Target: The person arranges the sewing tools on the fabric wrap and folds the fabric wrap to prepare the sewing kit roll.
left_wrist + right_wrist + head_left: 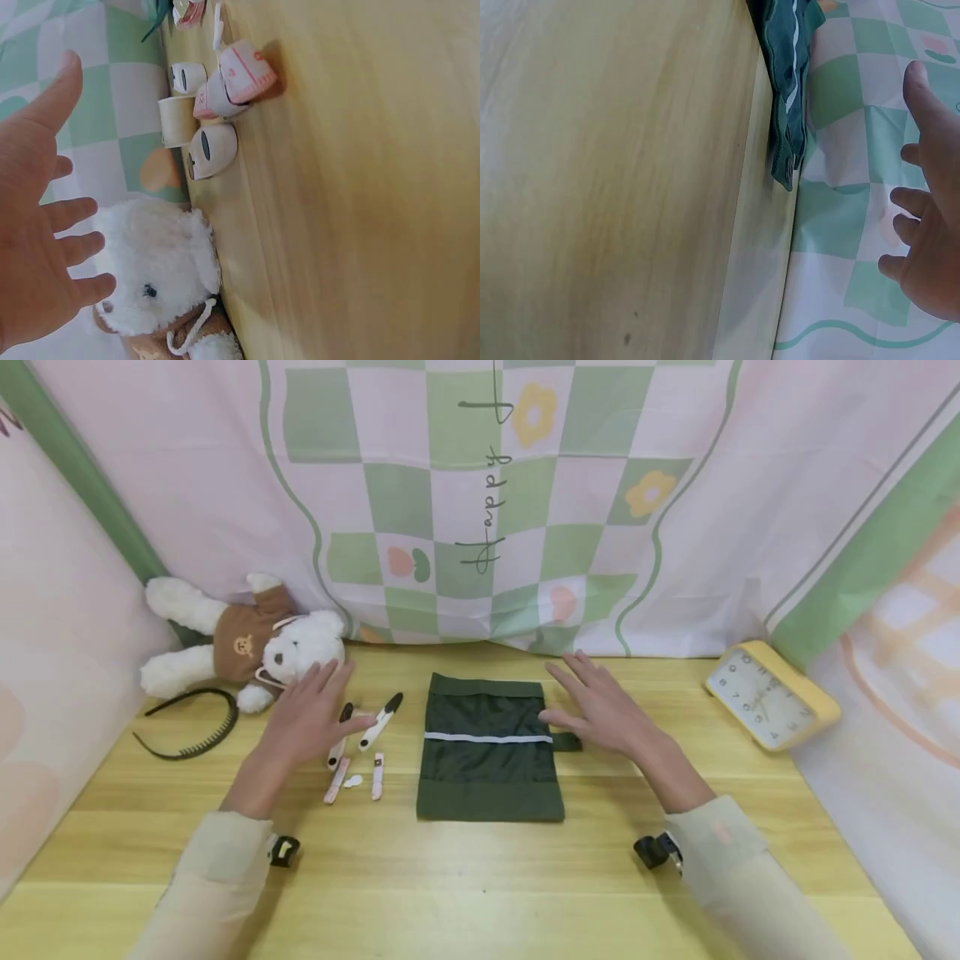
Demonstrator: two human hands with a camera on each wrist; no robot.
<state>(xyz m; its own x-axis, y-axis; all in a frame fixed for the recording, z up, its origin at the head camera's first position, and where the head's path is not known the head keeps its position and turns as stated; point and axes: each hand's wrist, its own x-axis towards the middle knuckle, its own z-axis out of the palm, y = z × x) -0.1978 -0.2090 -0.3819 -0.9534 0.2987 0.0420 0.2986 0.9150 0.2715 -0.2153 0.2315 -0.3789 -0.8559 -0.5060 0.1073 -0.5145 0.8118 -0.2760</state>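
Observation:
My left hand (303,718) hovers with fingers spread, holding nothing, and overlaps one of two white tools with black tips (381,721) in the head view. Below these lie two folded pink-and-white strips (378,777) and a small white piece (353,782). Printed red marks show on a strip (247,73) in the left wrist view, like a tape measure. A dark green fabric pouch (480,768) lies flat and unfolded, with a white band across it and a tab at its right. Beside its upper right edge, my right hand (603,710) is held out, fingers extended and empty.
A white plush dog (243,643) in a brown top lies at the back left, with a black headband (217,739) in front of it. On the right stands a yellow clock (772,695). A checked curtain (465,502) hangs behind the wooden table (480,893).

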